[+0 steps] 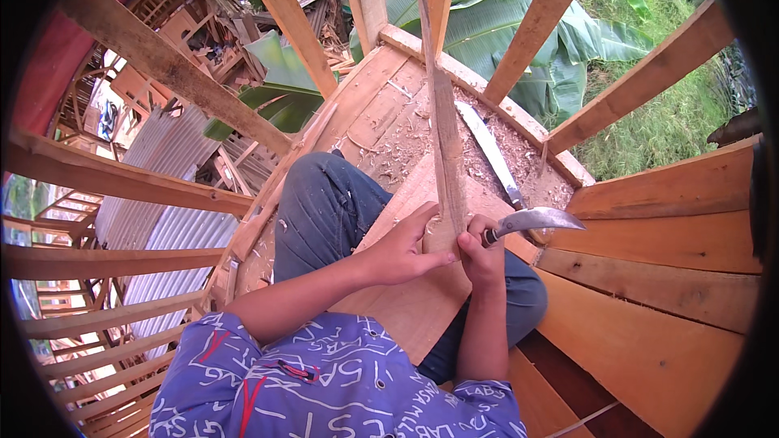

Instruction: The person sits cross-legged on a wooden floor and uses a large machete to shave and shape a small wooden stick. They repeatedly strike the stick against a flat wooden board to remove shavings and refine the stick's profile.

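Note:
My right hand (pixel 484 253) is closed round the dark handle of a curved knife (pixel 540 220), whose hooked blade points right. Its thumb lies against the right side of a long wooden piece (pixel 448 158). That piece stretches away from me past the top of the picture, and its near end is rounded. My left hand (pixel 403 251) grips this near end from the left, thumb stretched along below it. Under both hands a wide plank (pixel 389 315) slopes across my lap. Beyond my right hand a long-bladed knife (pixel 490 150) lies among wood shavings.
Wood shavings (pixel 398 150) litter the plank floor between my knees and the far edge. Upright wooden slats (pixel 280 16) stand around the platform. Orange-brown boards (pixel 649 328) lie at the right. Outside are banana leaves (pixel 519 12), corrugated sheets (pixel 182 231) and stacked wooden frames.

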Action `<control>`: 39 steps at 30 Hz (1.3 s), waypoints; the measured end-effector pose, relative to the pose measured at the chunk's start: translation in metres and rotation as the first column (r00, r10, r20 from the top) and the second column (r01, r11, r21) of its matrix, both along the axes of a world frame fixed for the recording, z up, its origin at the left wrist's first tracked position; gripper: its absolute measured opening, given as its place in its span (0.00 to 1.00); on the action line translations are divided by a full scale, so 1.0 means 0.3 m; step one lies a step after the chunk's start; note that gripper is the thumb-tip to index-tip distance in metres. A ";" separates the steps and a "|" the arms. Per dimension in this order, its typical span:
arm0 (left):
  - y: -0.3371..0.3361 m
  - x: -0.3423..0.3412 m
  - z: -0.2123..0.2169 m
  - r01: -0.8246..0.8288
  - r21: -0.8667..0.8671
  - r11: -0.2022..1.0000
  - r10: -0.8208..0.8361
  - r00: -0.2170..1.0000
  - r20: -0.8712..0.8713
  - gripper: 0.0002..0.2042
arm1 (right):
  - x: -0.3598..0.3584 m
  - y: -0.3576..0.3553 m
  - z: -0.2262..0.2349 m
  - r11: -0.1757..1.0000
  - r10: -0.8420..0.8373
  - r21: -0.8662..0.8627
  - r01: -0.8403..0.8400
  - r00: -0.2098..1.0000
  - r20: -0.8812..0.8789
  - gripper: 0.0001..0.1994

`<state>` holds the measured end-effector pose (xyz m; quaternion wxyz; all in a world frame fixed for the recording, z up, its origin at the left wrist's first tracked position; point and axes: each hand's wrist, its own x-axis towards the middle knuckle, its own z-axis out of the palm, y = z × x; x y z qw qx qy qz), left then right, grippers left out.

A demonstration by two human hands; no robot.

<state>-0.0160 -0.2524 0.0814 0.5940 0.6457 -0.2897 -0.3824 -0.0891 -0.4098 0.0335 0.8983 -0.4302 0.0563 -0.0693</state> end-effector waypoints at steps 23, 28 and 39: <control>0.095 0.004 0.097 -0.238 0.392 0.889 0.102 0.937 0.335 0.24 | 0.016 -0.013 -0.032 0.412 -0.222 -0.871 0.268 0.957 0.189 0.31; 0.086 -0.037 0.162 -0.315 0.502 0.805 -0.023 0.830 0.557 0.21 | 0.001 -0.017 -0.028 0.188 -0.326 -0.949 0.253 0.928 0.183 0.36; 0.124 -0.059 0.208 -0.282 0.632 0.722 -0.136 0.838 0.529 0.21 | -0.007 -0.015 -0.013 -0.032 -0.434 -0.973 0.231 0.873 0.221 0.37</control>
